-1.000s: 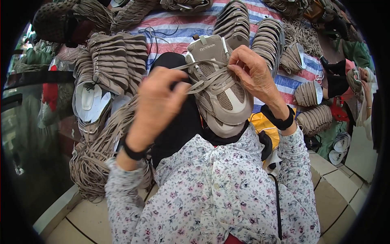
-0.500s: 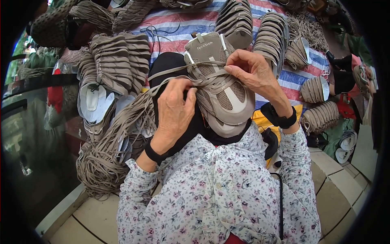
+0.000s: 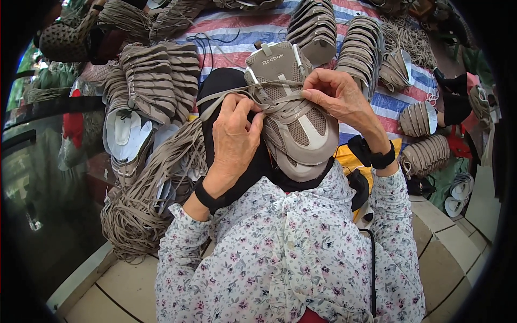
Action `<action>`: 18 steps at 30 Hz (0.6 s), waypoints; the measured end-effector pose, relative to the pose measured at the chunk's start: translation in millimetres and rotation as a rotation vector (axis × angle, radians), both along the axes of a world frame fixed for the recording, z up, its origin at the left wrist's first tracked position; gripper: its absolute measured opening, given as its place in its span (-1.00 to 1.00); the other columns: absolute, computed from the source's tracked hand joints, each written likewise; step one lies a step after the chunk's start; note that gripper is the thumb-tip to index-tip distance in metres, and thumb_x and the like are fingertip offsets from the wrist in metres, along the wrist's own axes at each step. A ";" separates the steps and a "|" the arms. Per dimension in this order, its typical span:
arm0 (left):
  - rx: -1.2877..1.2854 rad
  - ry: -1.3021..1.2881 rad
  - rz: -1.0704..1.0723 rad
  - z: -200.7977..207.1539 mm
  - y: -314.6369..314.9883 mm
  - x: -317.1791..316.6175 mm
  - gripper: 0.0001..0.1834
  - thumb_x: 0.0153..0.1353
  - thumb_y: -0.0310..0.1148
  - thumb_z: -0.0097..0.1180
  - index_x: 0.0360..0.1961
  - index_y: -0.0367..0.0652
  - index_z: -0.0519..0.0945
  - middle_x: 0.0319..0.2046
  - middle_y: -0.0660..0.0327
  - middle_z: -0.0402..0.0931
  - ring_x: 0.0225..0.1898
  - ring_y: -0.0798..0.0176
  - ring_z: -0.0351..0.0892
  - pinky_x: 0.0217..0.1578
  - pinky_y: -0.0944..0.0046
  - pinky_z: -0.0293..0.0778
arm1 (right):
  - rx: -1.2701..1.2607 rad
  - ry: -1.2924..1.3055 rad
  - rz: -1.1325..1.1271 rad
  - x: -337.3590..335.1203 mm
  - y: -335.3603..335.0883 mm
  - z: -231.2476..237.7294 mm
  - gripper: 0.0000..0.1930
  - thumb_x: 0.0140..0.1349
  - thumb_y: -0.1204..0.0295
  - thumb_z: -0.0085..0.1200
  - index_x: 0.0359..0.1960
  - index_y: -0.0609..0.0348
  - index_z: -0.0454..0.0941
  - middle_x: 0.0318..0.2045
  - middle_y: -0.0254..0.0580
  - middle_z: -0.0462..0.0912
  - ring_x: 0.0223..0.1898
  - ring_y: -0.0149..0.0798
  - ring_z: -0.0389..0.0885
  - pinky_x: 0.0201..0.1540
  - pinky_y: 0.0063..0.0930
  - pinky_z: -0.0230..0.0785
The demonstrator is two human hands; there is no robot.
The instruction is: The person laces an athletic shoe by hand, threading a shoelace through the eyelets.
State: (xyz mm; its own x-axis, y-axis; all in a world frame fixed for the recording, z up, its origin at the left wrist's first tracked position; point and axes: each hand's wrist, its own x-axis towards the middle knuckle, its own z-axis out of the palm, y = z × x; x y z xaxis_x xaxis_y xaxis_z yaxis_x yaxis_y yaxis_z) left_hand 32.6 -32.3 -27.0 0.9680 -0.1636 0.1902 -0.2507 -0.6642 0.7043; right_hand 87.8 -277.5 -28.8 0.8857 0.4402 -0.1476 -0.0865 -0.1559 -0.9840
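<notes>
A taupe shoe upper (image 3: pixel 315 155) with mesh panels and a pale centre strip rests on my lap, toe toward me, tongue pointing away. Flat taupe shoelaces (image 3: pixel 280 105) cross over its throat, and loose strands stretch off to the left. My left hand (image 3: pixel 235 134) is closed at the upper's left edge, thumb and fingers pinching a lace there. On the other side my right hand (image 3: pixel 340 99) pinches a lace between thumb and forefinger, just above the eyelets. The exact eyelets are covered by the laces and fingers.
A large bundle of taupe laces (image 3: pixel 137 215) hangs at my left. Stacked shoe uppers (image 3: pixel 160 81) lie on a striped plastic sheet (image 3: pixel 245 24), with more stacks (image 3: pixel 361 54) at the far right. A yellow bag (image 3: pixel 350 156) is beside my right forearm. Dark glass (image 3: pixel 48 199) borders the left.
My left hand has shifted slightly up and right along the upper's edge. My right hand has moved a little right and down, keeping its pinch. The laces lie slightly differently across the throat.
</notes>
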 end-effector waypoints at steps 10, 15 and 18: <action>-0.349 0.439 0.044 8.9 -3.7 -6.3 -0.93 0.29 -0.58 0.02 -0.29 -0.36 0.40 -0.41 0.14 0.52 -0.61 0.39 0.59 -0.55 0.46 0.48 | 0.014 0.137 0.063 0.6 -5.5 15.2 -0.86 0.31 0.40 0.21 -0.27 0.22 0.60 -0.49 -0.55 0.49 -0.43 -0.69 0.40 -0.37 -0.79 0.27; -0.412 0.489 0.065 12.7 -4.8 -4.5 -0.86 0.24 -0.56 0.10 -0.21 -0.37 0.45 -0.42 0.15 0.51 -0.65 0.41 0.54 -0.59 0.44 0.43 | 0.075 0.160 0.007 -0.8 0.5 15.5 -0.86 0.32 0.40 0.20 -0.25 0.21 0.60 -0.50 -0.57 0.47 -0.45 -0.70 0.39 -0.40 -0.79 0.25; -0.249 0.232 0.014 13.7 -8.2 -3.8 -0.76 0.15 -0.57 0.22 -0.17 -0.34 0.49 -0.41 0.15 0.47 -0.66 0.36 0.52 -0.62 0.37 0.41 | 0.074 0.166 -0.011 0.6 -0.4 12.8 -0.86 0.32 0.39 0.20 -0.25 0.21 0.60 -0.49 -0.57 0.49 -0.45 -0.70 0.40 -0.41 -0.80 0.26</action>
